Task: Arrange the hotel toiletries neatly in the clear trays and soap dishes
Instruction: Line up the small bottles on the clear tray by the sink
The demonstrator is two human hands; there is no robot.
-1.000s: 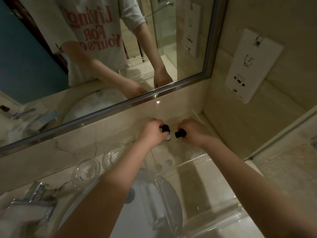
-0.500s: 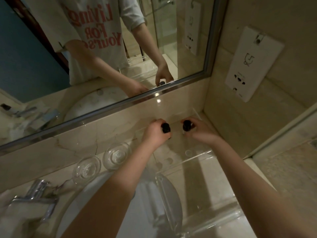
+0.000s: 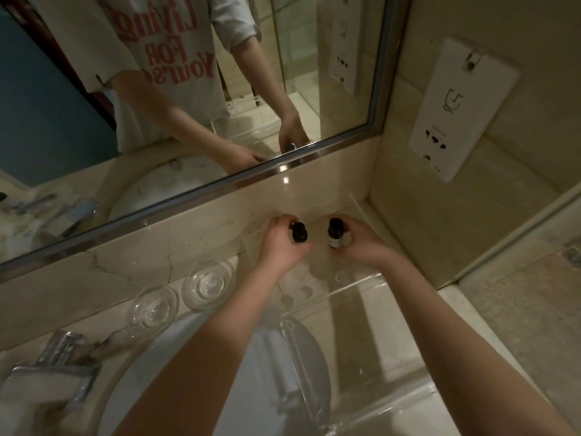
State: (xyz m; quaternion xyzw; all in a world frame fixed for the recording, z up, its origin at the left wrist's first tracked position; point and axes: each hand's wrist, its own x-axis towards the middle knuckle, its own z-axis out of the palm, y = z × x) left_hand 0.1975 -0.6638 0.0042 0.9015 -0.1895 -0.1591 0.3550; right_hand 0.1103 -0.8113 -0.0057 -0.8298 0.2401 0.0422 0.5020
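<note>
Each of my hands holds a small black-capped toiletry bottle upright at the back of a clear tray (image 3: 361,283) in the counter's far right corner. My left hand (image 3: 279,243) is wrapped around the left bottle (image 3: 299,231), whose body is mostly hidden by my fingers. My right hand (image 3: 361,243) grips the right bottle (image 3: 337,232), whose pale body with a label shows below its cap. The two bottles stand a short gap apart. Two round clear soap dishes (image 3: 207,283) (image 3: 152,308) sit to the left, against the backsplash.
A second clear tray (image 3: 371,388) lies nearer me, partly over the white basin (image 3: 176,372). A chrome tap (image 3: 59,363) is at the lower left. The mirror (image 3: 188,89) runs along the back, and a white socket panel (image 3: 462,108) is on the right wall.
Both hands have shifted slightly toward the back wall, and the two bottles now stand upright and further apart than a second ago.
</note>
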